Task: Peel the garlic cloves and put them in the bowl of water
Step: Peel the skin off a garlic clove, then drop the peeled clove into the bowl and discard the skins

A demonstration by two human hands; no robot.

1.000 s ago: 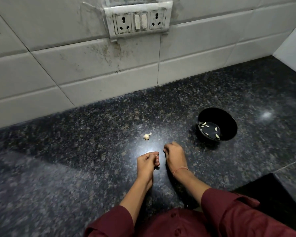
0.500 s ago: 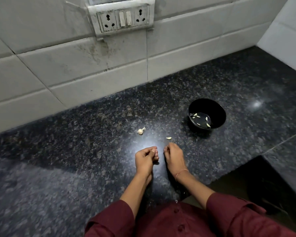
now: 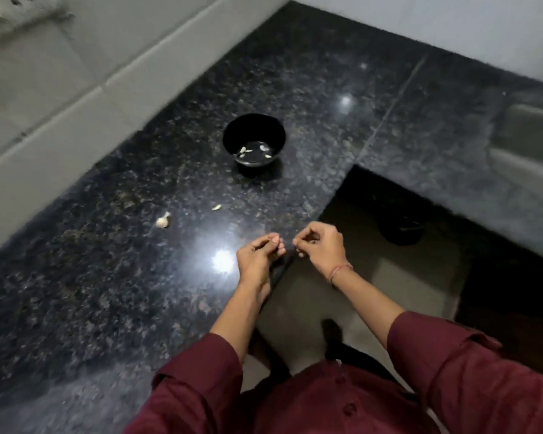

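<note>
A black bowl (image 3: 230, 130) of water stands on the dark granite counter (image 3: 113, 277), with several peeled garlic cloves (image 3: 244, 149) floating in it. My left hand (image 3: 255, 261) is curled, and a small pale garlic clove (image 3: 275, 238) is pinched at its fingertips. Just to its right, my right hand (image 3: 322, 247) has its fingers curled toward the thumb; nothing shows in it. Both hands hover at the counter's front edge, well short of the bowl. An unpeeled garlic piece (image 3: 163, 220) lies on the counter to the left, and a small pale scrap (image 3: 217, 207) lies closer to the bowl.
White wall tiles (image 3: 60, 120) run behind the counter on the left. The counter turns a corner at the right, and a dark floor opening (image 3: 420, 261) lies below its edge. My maroon sleeves fill the bottom of the view.
The view has swung right and down, so the bowl now sits above the hands. A small pale scrap appeared on the counter near my right hand. Both hands moved back to the counter's edge.
</note>
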